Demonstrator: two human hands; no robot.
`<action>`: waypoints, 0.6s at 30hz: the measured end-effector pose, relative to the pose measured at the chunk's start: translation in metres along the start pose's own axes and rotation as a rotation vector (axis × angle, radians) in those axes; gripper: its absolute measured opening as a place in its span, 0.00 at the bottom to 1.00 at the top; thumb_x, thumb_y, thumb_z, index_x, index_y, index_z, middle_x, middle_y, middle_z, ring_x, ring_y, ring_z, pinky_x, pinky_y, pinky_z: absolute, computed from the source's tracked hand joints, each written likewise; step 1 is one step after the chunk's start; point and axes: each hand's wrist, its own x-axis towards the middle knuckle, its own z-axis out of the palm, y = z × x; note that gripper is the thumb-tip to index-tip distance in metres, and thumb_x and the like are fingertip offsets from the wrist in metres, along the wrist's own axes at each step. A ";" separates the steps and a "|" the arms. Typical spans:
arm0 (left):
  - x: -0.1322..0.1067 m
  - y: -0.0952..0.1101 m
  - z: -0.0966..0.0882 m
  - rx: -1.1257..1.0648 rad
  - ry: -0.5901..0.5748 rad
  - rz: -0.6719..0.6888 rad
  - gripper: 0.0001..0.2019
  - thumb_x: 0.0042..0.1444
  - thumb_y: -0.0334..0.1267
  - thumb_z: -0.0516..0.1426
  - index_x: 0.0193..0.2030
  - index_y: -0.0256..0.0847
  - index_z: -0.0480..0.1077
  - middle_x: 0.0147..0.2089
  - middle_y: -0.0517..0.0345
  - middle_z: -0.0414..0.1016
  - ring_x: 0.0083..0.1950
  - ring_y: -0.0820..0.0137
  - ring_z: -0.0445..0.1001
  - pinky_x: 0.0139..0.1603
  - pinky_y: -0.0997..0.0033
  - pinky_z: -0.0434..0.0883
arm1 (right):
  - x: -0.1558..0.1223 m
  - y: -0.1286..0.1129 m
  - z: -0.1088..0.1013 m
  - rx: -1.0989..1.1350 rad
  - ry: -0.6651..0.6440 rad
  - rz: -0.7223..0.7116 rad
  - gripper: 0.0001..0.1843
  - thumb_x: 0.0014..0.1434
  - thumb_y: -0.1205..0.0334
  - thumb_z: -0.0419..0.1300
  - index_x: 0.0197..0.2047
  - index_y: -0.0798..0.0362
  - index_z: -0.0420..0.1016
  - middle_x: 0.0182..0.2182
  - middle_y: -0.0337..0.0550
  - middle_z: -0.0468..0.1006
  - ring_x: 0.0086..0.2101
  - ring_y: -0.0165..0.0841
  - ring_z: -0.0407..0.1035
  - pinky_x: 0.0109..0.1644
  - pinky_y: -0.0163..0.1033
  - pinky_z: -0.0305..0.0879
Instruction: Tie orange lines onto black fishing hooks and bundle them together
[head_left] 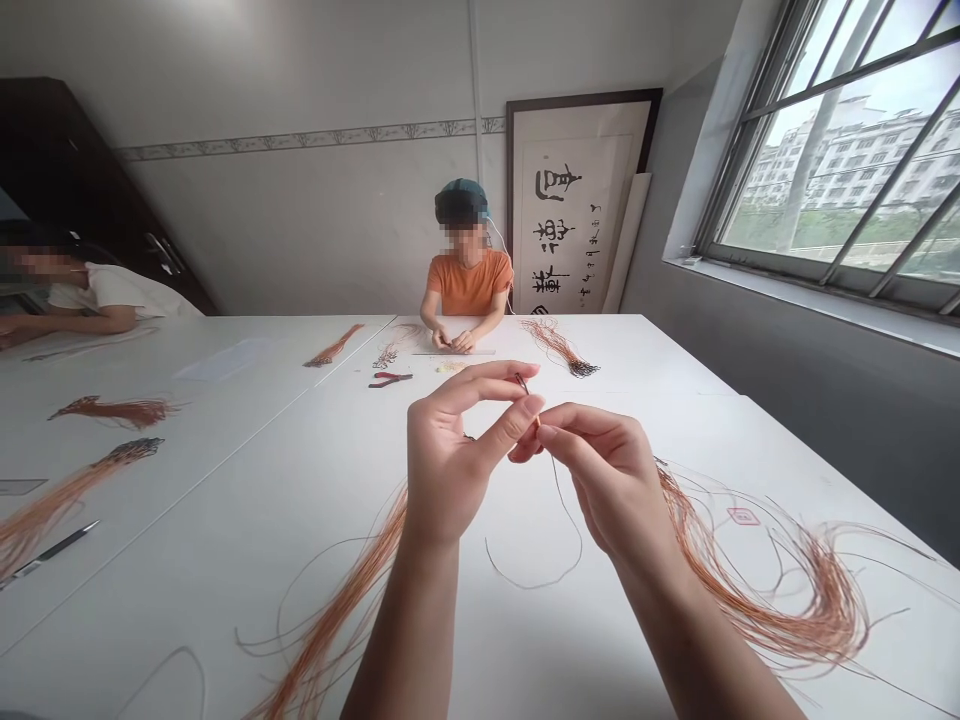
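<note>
One wire strand (pixel 579 540) in progress: we are pinching its dark tip with left hand (pixel 442 460) and right hand (pixel 607 475) (thumb-and-forefinger each); near left bundle (pixel 352 590) and right bundle (pixel 787 600) are lying loose, likely pending.

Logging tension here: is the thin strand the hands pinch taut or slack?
Slack. Below the left hand and right hand, the thin strand droops in a loose open curve to a free end.
</note>
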 end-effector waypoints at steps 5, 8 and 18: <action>-0.001 0.000 0.002 0.057 0.032 0.029 0.04 0.57 0.37 0.71 0.32 0.48 0.83 0.46 0.56 0.86 0.52 0.61 0.83 0.57 0.58 0.79 | -0.001 -0.002 0.000 -0.021 0.018 0.009 0.13 0.68 0.64 0.66 0.31 0.50 0.86 0.27 0.38 0.83 0.34 0.30 0.77 0.44 0.36 0.73; -0.004 0.000 0.003 0.076 0.066 0.068 0.04 0.57 0.36 0.71 0.33 0.49 0.83 0.46 0.57 0.86 0.52 0.63 0.83 0.56 0.60 0.79 | -0.002 -0.003 0.000 -0.050 0.026 0.008 0.14 0.68 0.62 0.66 0.30 0.51 0.85 0.26 0.39 0.83 0.33 0.31 0.77 0.42 0.37 0.71; -0.001 0.008 0.003 -0.006 0.018 -0.017 0.05 0.57 0.37 0.71 0.31 0.49 0.83 0.45 0.58 0.86 0.53 0.62 0.83 0.59 0.56 0.78 | -0.005 -0.013 0.003 -0.177 0.015 0.011 0.12 0.68 0.66 0.64 0.33 0.50 0.85 0.27 0.36 0.84 0.35 0.32 0.77 0.45 0.37 0.72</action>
